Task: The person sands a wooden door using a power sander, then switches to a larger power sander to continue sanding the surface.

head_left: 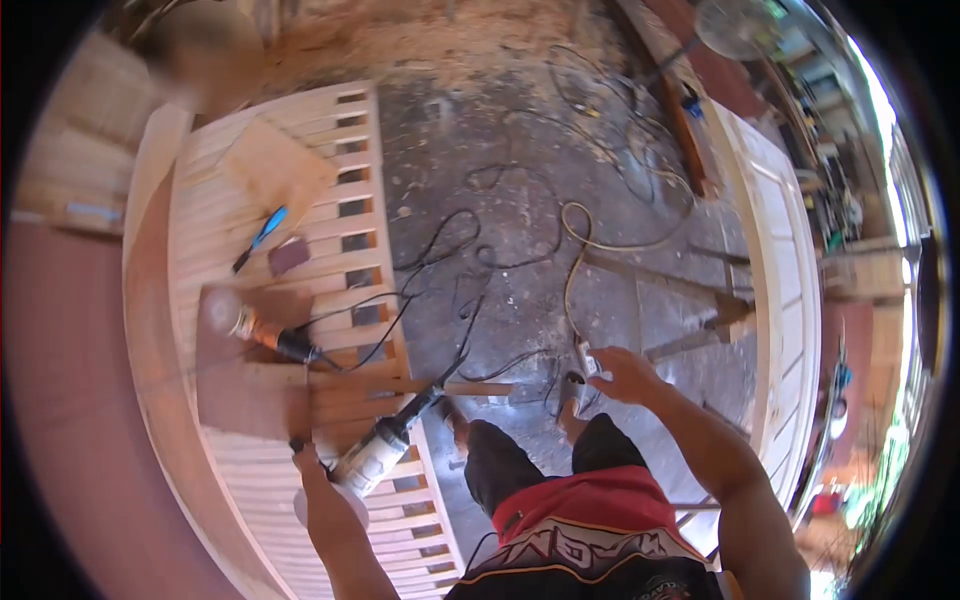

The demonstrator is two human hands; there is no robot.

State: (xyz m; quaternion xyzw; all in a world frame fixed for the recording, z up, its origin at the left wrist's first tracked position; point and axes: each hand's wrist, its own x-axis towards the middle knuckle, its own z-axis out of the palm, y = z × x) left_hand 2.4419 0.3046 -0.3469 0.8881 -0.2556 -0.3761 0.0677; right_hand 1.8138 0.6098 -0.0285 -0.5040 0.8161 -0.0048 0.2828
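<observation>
My left hand [313, 468] is closed around a dark handle beside a large white-and-black angle grinder [372, 458]. The grinder lies over the slatted wooden panel [375, 225], its pale disc partly behind my forearm. My right hand [628, 376] is out over the floor, its fingers curled around a small whitish fitting [588, 358] at the end of a yellowish hose [572, 285]. Beyond my left hand, a smaller orange-and-black angle grinder [270, 335] rests on a reddish-brown board [240, 390].
On the panel are a blue-handled tool [262, 236], a sandpaper piece [290, 256] and a thin wooden board [275, 165]. Black cords [485, 260] loop across the dark floor [450, 150]. At right, a white panel [785, 270] leans by wooden supports [680, 283]. A fan [735, 27] stands far right.
</observation>
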